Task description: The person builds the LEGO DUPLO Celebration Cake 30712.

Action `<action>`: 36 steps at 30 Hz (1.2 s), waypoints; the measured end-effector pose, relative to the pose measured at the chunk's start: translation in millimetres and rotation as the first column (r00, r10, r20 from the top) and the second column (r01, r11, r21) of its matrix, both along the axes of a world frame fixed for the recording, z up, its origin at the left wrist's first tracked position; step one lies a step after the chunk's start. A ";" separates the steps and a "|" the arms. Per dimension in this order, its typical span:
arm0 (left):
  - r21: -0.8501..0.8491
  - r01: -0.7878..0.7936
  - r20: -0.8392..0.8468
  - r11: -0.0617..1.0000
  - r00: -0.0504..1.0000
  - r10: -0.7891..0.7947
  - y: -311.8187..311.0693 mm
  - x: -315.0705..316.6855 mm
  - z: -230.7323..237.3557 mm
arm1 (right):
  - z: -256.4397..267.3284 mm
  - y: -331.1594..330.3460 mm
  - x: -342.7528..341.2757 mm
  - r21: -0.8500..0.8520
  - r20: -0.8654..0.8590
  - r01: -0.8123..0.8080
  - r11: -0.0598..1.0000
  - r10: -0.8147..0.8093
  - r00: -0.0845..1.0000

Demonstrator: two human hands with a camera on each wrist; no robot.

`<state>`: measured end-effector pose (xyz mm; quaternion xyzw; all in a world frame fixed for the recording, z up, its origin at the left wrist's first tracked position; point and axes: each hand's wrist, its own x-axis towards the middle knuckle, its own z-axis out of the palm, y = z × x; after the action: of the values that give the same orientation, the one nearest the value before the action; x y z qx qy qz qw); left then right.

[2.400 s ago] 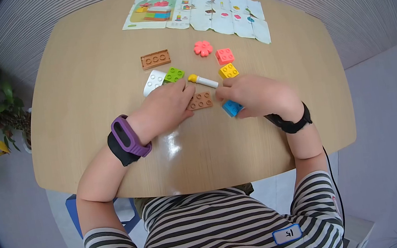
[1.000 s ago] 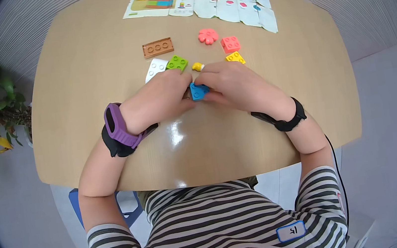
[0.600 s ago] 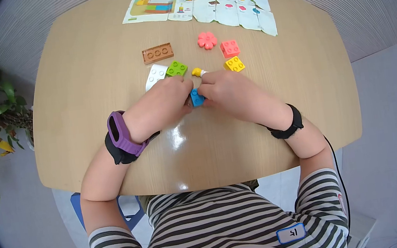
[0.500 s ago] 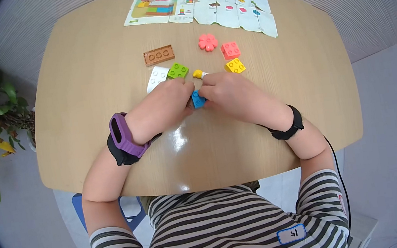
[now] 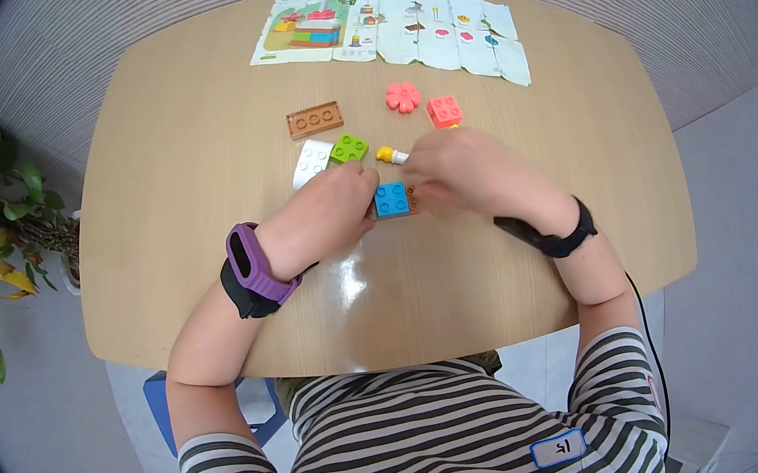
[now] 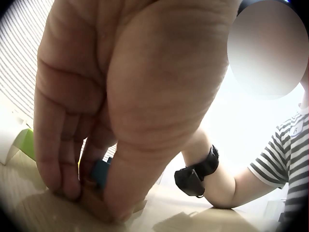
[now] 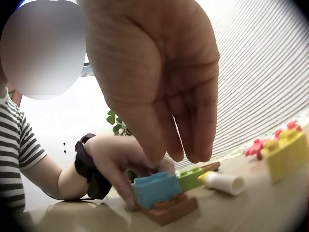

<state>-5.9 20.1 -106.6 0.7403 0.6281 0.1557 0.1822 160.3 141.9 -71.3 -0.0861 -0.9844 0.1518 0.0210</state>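
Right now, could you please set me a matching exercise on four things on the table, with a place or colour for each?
1. blue brick
2. green brick
3. flower
4. paper sheet

A. coral pink all over
B. along the far side of the table
C. on a brown plate
D. beside the white piece

Pairs: 1-C, 2-D, 3-A, 4-B

- Soft, even light fills my head view, and the table (image 5: pixel 503 306) carries a white streak of glare (image 5: pixel 352 283) near my edge.
- That lens bows the tabletop's outline, and the corners fall to black.
- In my left wrist view the background (image 6: pixel 231 128) burns out to white; my left hand (image 6: pixel 128 104) sits in shade, the brown brick (image 6: pixel 92 202) beneath it dark and indistinct.
- In my right wrist view my right hand (image 7: pixel 159 79) is backlit, and the yellow brick (image 7: pixel 287 157) looks soft.
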 end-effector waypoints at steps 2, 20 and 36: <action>0.007 0.006 -0.012 1.000 1.000 -0.006 -0.6 -0.2 -0.1 | 5.5 14.6 6.0 0.068 -0.017 0.080 0.995 -0.079 0.997; 0.007 0.017 -0.019 1.000 1.000 -0.017 -1.6 -1.2 -3.1 | -21.0 63.3 14.0 0.121 -0.063 0.216 0.969 -0.210 0.976; 0.006 0.017 -0.021 1.000 1.000 -0.017 -1.5 0.0 -1.3 | -28.5 83.6 11.3 0.117 -0.045 0.213 0.970 -0.209 0.977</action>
<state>-5.8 18.6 -107.9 0.7478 0.6231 0.1482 0.1747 171.6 225.6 -99.8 -0.1863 -0.9766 0.0903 0.0583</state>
